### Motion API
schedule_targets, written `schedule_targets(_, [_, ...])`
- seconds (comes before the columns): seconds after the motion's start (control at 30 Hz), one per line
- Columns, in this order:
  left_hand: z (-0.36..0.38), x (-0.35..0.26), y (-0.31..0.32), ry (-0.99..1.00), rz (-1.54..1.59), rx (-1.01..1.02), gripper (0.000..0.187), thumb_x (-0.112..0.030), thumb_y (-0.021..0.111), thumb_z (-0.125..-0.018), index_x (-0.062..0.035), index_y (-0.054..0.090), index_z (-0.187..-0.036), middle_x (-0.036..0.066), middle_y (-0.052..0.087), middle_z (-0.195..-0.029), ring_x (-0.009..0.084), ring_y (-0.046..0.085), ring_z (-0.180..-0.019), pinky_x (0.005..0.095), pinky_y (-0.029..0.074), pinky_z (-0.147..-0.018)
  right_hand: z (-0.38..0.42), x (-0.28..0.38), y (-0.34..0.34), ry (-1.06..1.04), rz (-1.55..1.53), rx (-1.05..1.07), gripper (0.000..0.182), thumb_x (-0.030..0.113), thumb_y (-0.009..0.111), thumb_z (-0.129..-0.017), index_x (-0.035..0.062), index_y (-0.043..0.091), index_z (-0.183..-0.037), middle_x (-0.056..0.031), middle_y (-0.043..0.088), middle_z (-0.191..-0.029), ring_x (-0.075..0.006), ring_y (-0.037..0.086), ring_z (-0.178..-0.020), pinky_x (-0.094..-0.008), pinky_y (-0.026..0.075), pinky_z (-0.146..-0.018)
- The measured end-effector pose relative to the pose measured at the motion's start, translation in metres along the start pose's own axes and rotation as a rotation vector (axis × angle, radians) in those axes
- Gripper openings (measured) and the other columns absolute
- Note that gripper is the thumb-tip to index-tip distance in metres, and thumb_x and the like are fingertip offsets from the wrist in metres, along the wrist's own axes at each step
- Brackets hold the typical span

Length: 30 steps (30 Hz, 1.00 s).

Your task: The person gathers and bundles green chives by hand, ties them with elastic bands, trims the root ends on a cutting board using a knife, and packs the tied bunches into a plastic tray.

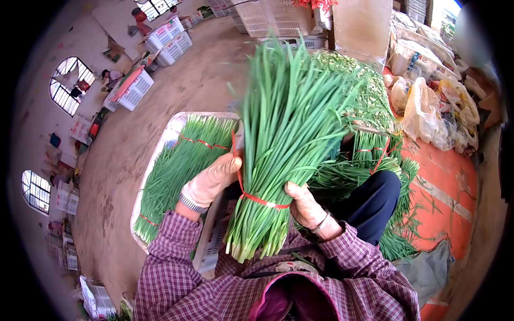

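A large bunch of garlic chives [289, 128] stands upright in front of me, pale stem ends down and green leaves fanning upward. A red tie [265, 202] circles its lower part, with a loose length running up the left side. My left hand [214, 176], in a light glove, is closed on that loose length beside the bunch. My right hand [306, 206], also gloved, grips the bunch from the right at the level of the tie, its fingers partly hidden behind the stems. Below and left, a white crate [140, 206] holds tied bunches of chives [184, 160].
More chives [342, 176], some tied in red, lie to the right by my knee [377, 198] on an orange sheet [444, 187]. Plastic bags [423, 115] are heaped at the right. White crates [136, 88] and other people stand along the far left wall.
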<state>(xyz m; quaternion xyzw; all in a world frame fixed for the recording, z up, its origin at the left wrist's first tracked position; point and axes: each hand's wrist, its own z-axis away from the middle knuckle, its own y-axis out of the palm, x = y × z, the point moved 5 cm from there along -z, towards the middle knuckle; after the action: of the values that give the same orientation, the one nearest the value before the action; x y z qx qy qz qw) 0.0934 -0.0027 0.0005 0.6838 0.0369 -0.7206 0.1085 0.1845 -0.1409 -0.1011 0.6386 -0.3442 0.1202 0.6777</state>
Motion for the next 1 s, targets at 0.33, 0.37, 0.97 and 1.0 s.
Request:
schedule_targets(0.33, [0.020,-0.037,-0.001,-0.076,-0.041,-0.355,0.060,-0.022,0.076,-0.088,-0.0011,0.053,-0.140,0.009,0.065,-0.129,0.0197,0.062,-0.117,0.0351,0.049,-0.103,-0.012,0.030,0.028,-0.108,0.278,-0.020,0.061,0.029,0.068,-0.099,0.0001,0.042,-0.146,-0.0100,0.055,-0.140,-0.0197,0.054,-0.127,-0.0353,0.042,-0.109])
schedule_targets(0.37, [0.023,-0.039,-0.001,-0.114,-0.140,-0.358,0.061,-0.022,0.077,-0.087,-0.0007,0.054,-0.139,0.009,0.065,-0.129,0.0195,0.062,-0.117,0.0346,0.049,-0.102,-0.020,0.035,0.029,-0.087,0.319,-0.062,0.061,0.030,0.068,-0.099,-0.0003,0.042,-0.145,-0.0083,0.057,-0.138,-0.0194,0.056,-0.124,-0.0333,0.045,-0.106])
schedule_targets(0.97, [0.073,0.053,0.002,-0.071,0.357,-0.624,0.046,-0.012,0.081,-0.083,-0.0052,0.065,-0.126,0.002,0.069,-0.116,0.0167,0.066,-0.102,0.0342,0.054,-0.095,-0.018,0.060,-0.111,-0.215,0.173,-0.742,0.044,0.017,0.080,-0.084,-0.0037,0.063,-0.118,-0.0125,0.063,-0.125,-0.0241,0.064,-0.104,-0.0393,0.056,-0.087])
schedule_targets(1.0, [0.073,0.052,0.003,-0.071,0.359,-0.625,0.046,-0.012,0.081,-0.083,-0.0052,0.065,-0.126,0.002,0.069,-0.116,0.0167,0.066,-0.102,0.0342,0.054,-0.095,-0.014,0.080,-0.137,-0.317,0.259,-0.755,0.043,0.016,0.078,-0.088,-0.0041,0.063,-0.122,-0.0106,0.063,-0.124,-0.0217,0.064,-0.103,-0.0368,0.056,-0.086])
